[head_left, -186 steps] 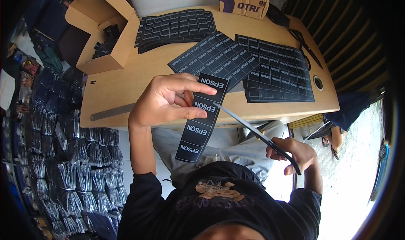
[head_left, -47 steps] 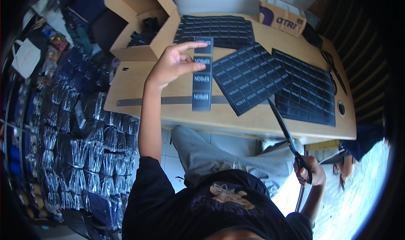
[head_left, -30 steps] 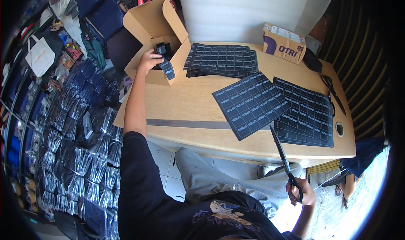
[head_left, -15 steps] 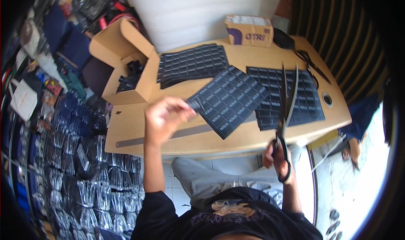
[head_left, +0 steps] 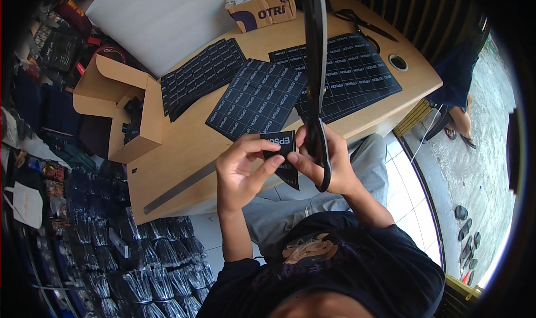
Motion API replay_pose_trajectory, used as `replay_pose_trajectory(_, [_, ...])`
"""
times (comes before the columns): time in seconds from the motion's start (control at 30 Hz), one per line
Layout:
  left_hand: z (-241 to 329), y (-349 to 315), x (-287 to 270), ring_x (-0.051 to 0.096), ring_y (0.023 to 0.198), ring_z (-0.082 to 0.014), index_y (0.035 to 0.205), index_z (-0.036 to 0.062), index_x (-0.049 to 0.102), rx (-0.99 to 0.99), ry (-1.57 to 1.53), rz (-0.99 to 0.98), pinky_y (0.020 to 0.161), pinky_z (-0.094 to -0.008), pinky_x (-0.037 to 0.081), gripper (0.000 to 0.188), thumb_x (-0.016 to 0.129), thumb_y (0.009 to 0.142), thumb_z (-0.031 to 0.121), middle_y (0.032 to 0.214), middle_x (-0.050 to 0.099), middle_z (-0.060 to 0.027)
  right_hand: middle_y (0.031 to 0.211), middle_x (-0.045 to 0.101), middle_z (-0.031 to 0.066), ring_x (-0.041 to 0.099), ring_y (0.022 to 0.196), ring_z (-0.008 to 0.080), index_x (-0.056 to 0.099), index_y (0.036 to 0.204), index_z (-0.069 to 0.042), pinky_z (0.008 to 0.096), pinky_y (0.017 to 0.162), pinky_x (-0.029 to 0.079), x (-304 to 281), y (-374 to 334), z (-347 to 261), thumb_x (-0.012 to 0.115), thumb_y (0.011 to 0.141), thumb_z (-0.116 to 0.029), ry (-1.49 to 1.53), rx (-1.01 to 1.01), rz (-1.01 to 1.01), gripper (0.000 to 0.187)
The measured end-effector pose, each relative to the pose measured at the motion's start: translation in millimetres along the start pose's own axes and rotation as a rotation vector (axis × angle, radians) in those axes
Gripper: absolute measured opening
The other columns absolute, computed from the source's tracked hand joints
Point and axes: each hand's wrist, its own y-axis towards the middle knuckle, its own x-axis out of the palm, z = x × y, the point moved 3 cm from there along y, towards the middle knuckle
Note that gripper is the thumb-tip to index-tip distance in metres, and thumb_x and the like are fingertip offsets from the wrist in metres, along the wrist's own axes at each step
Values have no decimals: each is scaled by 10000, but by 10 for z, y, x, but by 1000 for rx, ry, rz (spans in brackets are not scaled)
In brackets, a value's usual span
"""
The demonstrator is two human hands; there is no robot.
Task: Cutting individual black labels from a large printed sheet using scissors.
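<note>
Above my lap, at the table's near edge, my left hand [head_left: 241, 170] pinches a small black strip of printed labels [head_left: 287, 141] between thumb and fingers. The strip hangs bent, with a pointed lower end. Opposite it, my right hand [head_left: 339, 164] has large black-handled scissors [head_left: 316, 44] hooked on it, blades pointing up and away, nearly together. That hand's thumb and forefinger reach the strip's right edge. Just beyond my hands lies a loose black sheet [head_left: 252, 103] printed with a label grid. It overlaps the stack of similar sheets [head_left: 365, 67] to the right.
Another sheet stack [head_left: 201, 75] lies at the table's left. Beside it stands an open cardboard box [head_left: 149, 128] with black pieces inside. A metal ruler [head_left: 178, 190] lies along the near edge. Farther back are a taped carton [head_left: 267, 11] and second scissors [head_left: 363, 23]. Bagged bundles [head_left: 139, 284] cover the lower left.
My hands have come together over my lap, bringing the strip and scissors close. The scissors' blades have drawn nearer each other. The view has turned and shifted.
</note>
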Motion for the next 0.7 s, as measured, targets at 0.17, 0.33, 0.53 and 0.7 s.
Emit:
replay_pose_trajectory(0.17, [-61, -123, 133, 575, 845, -104, 1035, -27, 619, -26, -45, 17, 690, -201, 463, 329, 700, 721, -85, 931, 583, -69, 663, 432, -52, 370, 544, 3, 495, 925, -29, 183, 489, 280, -54, 33, -32, 694, 784, -129, -19, -27, 22, 263])
replay_pose_trajectory(0.33, [7, -66, -27, 542, 784, -58, 1062, -23, 622, -42, 66, 66, 646, -180, 455, 404, 729, 679, -95, 938, 573, -46, 680, 448, -15, 426, 600, 66, 473, 925, -21, 231, 549, 353, -246, -104, -6, 650, 764, -528, -32, -39, -104, 561])
replay_pose_trajectory(0.53, [90, -11, -333, 563, 785, -82, 1083, -31, 608, -36, 68, 103, 657, -201, 506, 449, 726, 659, -121, 937, 568, -53, 668, 511, 60, 543, 595, 182, 513, 919, 18, 308, 552, 435, -705, -334, -82, 526, 699, -749, -443, 329, -530, 798])
replay_pose_trajectory(0.7, [98, -18, -489, 607, 851, -123, 1084, -34, 606, -143, 37, -34, 712, -223, 535, 470, 741, 640, -109, 954, 571, -66, 674, 547, 71, 579, 616, 198, 538, 928, 28, 308, 554, 450, -847, -420, -251, 575, 692, -719, -432, 495, -848, 784])
